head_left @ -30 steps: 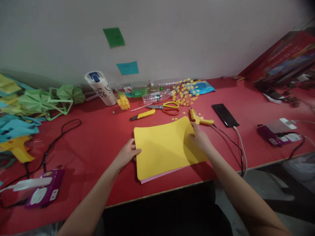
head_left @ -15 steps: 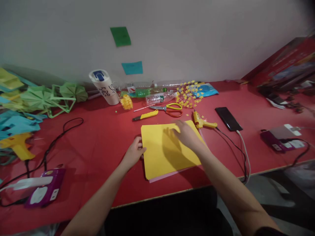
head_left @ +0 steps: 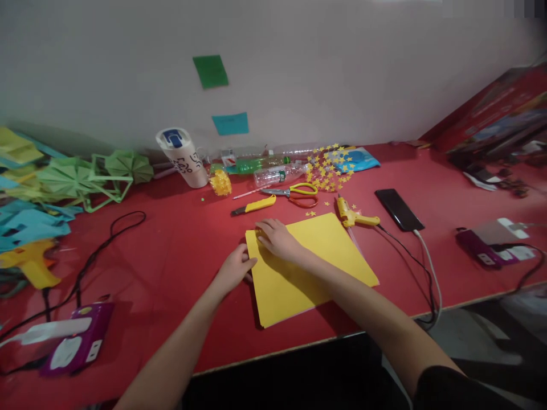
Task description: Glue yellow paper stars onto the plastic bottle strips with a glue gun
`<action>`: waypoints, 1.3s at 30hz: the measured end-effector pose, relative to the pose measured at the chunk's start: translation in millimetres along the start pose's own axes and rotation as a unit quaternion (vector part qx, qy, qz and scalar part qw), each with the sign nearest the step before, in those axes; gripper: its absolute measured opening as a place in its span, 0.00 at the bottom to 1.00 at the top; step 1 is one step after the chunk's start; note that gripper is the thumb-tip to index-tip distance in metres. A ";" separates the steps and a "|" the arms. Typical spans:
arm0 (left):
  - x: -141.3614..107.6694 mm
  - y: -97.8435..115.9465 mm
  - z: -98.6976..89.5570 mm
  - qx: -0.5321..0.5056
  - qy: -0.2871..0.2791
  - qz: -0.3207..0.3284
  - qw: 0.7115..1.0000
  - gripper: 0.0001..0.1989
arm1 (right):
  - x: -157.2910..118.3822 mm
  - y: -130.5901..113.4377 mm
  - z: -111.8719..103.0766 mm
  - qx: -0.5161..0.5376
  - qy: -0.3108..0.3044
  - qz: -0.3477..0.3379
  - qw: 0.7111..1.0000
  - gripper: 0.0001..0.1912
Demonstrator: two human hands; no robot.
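Observation:
A stack of yellow paper sheets [head_left: 299, 285] lies on the red table, with a thin pink edge showing beneath it. My left hand [head_left: 234, 266] grips the stack's left edge, its thumb on top and its fingers at the side and partly hidden. Across the sheets reaches my right hand [head_left: 277, 239], fingers apart and resting near the upper left corner, holding nothing. Behind the paper lie a yellow cutter [head_left: 256, 205] and scissors [head_left: 294, 193]. A yellow glue gun [head_left: 354, 216] is just beyond the upper right corner.
Plastic bottles [head_left: 280, 175], small yellow stars [head_left: 329, 171] and a tumbler [head_left: 183, 156] line the wall. A phone [head_left: 398, 209] lies at the right. Purple power strips [head_left: 81, 339] with cables sit on both sides. Folded green paper shapes [head_left: 72, 176] fill the far left.
My right hand has moved left across the paper to its upper left corner. The stack is turned slightly, its right side nearer me. Small stars now show behind its top edge.

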State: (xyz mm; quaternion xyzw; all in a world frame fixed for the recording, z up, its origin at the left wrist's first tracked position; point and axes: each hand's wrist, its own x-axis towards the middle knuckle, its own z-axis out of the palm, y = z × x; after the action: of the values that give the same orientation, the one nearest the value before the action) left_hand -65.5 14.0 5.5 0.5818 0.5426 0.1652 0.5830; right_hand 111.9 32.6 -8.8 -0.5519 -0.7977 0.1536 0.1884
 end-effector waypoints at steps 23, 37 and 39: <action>27.7 -9.2 8.7 0.209 0.188 0.170 0.944 0.07 | 149.6 4.0 -9.1 -0.207 -0.054 0.022 0.977 0.14; 35.6 -16.6 -2.6 0.260 0.216 0.259 0.905 0.13 | -62.7 18.9 -82.4 -0.131 0.138 0.178 0.965 0.11; 35.9 -17.1 -3.4 0.269 0.222 0.271 0.897 0.14 | -93.8 61.2 -90.8 -0.141 0.130 0.319 0.928 0.15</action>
State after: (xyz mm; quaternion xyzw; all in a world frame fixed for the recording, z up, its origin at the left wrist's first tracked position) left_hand -63.0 40.6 -24.1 0.7889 0.5031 0.2896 0.2017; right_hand 234.9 -31.0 31.2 -0.8135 -0.5611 0.0190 0.1519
